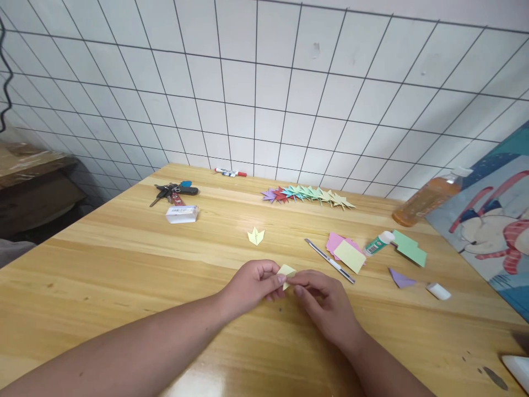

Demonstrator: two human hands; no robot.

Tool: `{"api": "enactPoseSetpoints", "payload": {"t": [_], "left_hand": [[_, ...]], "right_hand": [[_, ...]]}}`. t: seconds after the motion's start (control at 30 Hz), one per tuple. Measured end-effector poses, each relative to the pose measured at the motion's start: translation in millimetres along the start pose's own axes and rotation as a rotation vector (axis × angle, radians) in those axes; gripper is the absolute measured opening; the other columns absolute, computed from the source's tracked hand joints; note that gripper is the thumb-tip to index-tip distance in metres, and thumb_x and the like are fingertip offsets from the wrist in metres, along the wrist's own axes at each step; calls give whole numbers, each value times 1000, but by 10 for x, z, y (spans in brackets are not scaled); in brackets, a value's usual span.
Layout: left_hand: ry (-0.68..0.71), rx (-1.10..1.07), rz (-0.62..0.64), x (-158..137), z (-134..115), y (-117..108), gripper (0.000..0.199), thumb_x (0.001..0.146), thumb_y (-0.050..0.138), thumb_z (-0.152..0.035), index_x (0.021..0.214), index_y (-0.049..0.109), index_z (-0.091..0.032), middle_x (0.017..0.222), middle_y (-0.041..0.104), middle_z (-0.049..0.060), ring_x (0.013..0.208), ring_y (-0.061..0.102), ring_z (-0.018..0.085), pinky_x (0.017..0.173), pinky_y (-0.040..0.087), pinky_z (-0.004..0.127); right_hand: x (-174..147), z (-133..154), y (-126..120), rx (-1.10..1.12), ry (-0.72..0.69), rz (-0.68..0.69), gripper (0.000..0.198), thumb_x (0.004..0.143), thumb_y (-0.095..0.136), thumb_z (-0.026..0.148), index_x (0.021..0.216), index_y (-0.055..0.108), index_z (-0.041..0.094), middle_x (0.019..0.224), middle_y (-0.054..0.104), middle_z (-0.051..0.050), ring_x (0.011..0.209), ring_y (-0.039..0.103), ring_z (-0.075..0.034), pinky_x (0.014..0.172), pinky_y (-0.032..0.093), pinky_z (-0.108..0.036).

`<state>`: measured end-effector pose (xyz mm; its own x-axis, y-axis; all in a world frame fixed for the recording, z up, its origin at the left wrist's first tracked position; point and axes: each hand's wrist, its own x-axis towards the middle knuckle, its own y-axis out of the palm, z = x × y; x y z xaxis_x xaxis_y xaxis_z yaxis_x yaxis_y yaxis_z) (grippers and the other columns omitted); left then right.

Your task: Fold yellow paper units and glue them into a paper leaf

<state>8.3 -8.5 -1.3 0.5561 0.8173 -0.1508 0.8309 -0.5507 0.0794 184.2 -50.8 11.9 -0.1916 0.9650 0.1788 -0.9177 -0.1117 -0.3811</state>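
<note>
A small piece of pale yellow paper (pixel 286 270), partly folded, is pinched between the thumb and fingers of my left hand (pixel 260 281). From the other side, the fingertips of my right hand (pixel 320 298) close on the paper's right edge, where they hide part of it. Just beyond my hands lies a folded yellow paper piece (pixel 256 236) with pointed tips. Right of it, a utility knife (pixel 329 261) rests slantwise on the wooden table (pixel 136 275).
Behind is a row of folded colored paper pieces (pixel 308 194). Pink sheets (pixel 335 240) under a yellow sheet (pixel 349 257), a glue stick (pixel 378 243), green sheets (pixel 409 251), a purple triangle (pixel 400 278) and a white cap (pixel 438 291) lie right. Keys (pixel 176 192), a small white box (pixel 182 214), a marker (pixel 230 172) and a bottle (pixel 430 198) stand farther off.
</note>
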Motion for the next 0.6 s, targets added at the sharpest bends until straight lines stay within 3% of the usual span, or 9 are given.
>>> {"api": "enactPoseSetpoints", "payload": {"t": [0.2,0.33,0.43,0.6], "left_hand": [[27,48,-9,-7,-3,29,33,75,60,-45,77,60,-12,64,61,3,56,53,10,55,42,22],[48,77,-31,-13,-9,43,32,77,58,-45,77,60,-12,64,60,2,57,52,10,55,42,22],[49,103,-29,-18,-11,48,32,77,57,-44,76,60,-13,65,60,2,58,52,11,57,41,22],[73,174,-30,-22,0,39,31,75,60,-44,71,56,-13,60,53,-2,55,46,9,52,34,20]], "right_hand": [[26,-12,40,198,233,-26,31,77,60,37,101,53,19,78,65,-3,61,59,-14,54,48,-25],[52,-29,26,283,341,17,28,75,62,42,87,55,18,70,62,-1,54,54,-11,50,45,-23],[54,-34,12,252,325,58,27,75,61,43,71,54,17,61,56,2,52,48,-9,49,41,-21],[44,0,68,120,222,24,27,81,53,42,69,50,18,59,47,4,51,41,-9,46,35,-19]]}}
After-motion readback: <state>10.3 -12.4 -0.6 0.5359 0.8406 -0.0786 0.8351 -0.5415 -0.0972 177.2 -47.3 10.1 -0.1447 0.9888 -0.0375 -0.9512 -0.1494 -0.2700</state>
